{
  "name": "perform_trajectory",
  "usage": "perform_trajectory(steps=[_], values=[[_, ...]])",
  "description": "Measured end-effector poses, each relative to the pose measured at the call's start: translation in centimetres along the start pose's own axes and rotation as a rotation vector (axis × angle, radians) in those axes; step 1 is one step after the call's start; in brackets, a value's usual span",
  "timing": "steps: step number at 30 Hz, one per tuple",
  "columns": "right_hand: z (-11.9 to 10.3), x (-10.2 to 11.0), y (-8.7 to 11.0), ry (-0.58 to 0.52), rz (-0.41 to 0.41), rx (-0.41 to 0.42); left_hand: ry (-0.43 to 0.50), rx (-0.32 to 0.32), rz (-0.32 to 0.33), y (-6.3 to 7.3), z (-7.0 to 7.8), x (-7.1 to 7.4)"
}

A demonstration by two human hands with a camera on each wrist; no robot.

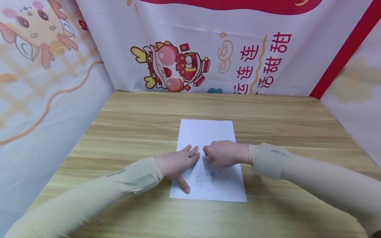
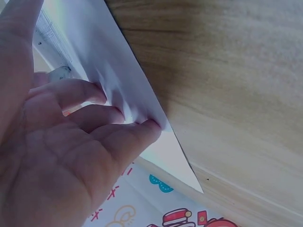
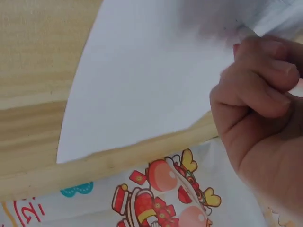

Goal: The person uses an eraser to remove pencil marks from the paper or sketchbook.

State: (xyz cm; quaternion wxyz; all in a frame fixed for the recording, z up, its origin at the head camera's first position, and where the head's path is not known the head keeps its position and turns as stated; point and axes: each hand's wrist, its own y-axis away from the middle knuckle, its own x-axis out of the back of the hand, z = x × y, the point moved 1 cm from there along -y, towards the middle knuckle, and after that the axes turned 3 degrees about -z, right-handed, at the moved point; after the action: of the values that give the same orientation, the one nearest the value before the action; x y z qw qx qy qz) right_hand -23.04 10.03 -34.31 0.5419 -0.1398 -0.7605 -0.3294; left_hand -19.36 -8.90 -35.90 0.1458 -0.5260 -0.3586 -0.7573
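A white sheet of paper point(image 1: 208, 130) lies on the wooden table, with a patch of smeared grey pencil shading point(image 1: 201, 177) near its middle. My left hand point(image 1: 178, 163) rests on the sheet's left side, fingers spread and fingertips pressing it down. Over the right part of the sheet, my right hand point(image 1: 224, 154) is curled and pinches a small eraser. Only the pale, greyed end of the eraser point(image 3: 245, 32) shows past the fingers in the right wrist view, touching the paper. The fingers hide the rest of it.
Dark crumbs point(image 1: 227, 176) dot the paper to the right of the shading. The wooden table point(image 1: 134, 132) extends around the sheet. A printed cloth point(image 1: 119, 43) hangs behind the table's far edge, and more patterned cloth flanks both sides.
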Motion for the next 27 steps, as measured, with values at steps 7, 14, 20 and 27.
perform_trajectory(steps=[7,14,20,27], values=[[0.3,-1.0,0.3,-0.062,0.014,0.005,0.003,-0.005,0.005,0.0,-0.2,-0.1],[-0.1,-1.7,3.2,-0.090,-0.072,0.037,0.011,0.001,0.000,0.1,-0.1,0.0],[-1.0,-1.8,4.0,-0.038,-0.078,0.009,0.030,0.014,-0.011,0.2,-0.2,0.0],[-1.3,-1.7,4.3,-0.007,-0.081,-0.037,0.047,0.002,-0.003,0.1,-0.1,-0.2]])
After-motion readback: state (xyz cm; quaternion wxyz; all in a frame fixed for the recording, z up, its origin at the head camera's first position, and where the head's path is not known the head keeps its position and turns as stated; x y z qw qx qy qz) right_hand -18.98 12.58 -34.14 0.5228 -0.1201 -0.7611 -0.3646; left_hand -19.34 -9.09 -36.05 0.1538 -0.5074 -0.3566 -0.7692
